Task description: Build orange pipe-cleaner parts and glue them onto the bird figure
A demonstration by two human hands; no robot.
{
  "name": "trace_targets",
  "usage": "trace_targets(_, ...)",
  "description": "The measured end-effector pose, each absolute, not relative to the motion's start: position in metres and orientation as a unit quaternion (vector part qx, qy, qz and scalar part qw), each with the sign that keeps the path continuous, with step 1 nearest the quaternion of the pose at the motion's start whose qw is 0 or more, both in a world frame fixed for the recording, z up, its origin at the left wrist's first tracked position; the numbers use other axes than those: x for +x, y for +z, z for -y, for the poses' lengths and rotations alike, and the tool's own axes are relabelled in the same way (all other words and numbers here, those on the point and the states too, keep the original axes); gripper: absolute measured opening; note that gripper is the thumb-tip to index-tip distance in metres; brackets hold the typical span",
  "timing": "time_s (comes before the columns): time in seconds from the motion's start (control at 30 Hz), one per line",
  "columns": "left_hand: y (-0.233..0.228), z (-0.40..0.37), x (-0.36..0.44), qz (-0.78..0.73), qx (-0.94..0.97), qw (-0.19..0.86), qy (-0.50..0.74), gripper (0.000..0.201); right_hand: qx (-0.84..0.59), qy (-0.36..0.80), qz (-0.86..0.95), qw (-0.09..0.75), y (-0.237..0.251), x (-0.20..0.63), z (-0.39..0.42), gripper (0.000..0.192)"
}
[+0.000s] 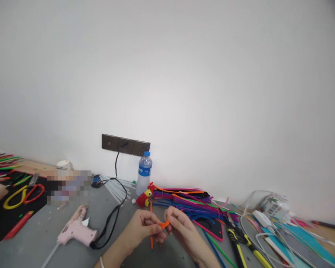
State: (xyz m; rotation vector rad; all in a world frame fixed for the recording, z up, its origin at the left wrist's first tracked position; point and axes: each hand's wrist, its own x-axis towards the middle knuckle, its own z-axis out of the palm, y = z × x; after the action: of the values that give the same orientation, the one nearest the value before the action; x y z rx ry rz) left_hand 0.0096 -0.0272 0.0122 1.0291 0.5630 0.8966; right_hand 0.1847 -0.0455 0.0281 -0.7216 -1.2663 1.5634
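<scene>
On a grey worktable (pixel 44 230) against a white wall, the left hand (pixel 142 227) and right hand (pixel 180 223) both pinch an orange pipe cleaner (pixel 164 224) between closed fingertips. Nearby stand a pink glue gun (pixel 76 227), piled pipe cleaners (pixel 190 204) and a water bottle (pixel 144 173), its label unreadable.

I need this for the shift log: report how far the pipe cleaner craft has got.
Done, it seems: a small red and yellow bird figure stands by the water bottle. In hand: the left hand and right hand pinch and bend an orange pipe cleaner. Left: a heap of loose pipe cleaners lies unused, and the pink glue gun rests untouched on the table.
</scene>
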Motion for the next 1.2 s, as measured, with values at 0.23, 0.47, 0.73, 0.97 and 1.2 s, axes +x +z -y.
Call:
trace_targets(0.23, 0.007, 0.029, 0.006, -0.227, 0.49, 0.761, 0.359, 0.031, -0.256, 0.708, 0.485, 0.446, 0.029, 0.177, 0.05, 0.037)
trace_targets(0.47, -0.003, 0.011, 0.01, -0.392, 0.525, 0.607, 0.45, 0.033, -0.461, 0.403, 0.542, 0.576, 0.007, 0.175, 0.028, 0.039)
trace_targets(0.73, 0.003, 0.013, 0.01, -0.374, 0.53, 0.618, 0.444, 0.038, -0.415, 0.503, 0.534, 0.538, 0.016, 0.167, 0.03, 0.041)
trace_targets(0.97, 0.005, 0.014, 0.011, -0.357, 0.478, 0.646, 0.476, 0.039, -0.447, 0.41, 0.526, 0.597, 0.007, 0.161, 0.029, 0.031)
trace_targets(1.2, 0.003, 0.008, 0.008, -0.383, 0.447, 0.633, 0.504, 0.043, -0.494, 0.149, 0.654, 0.554, 0.003, 0.152, 0.033, 0.014)
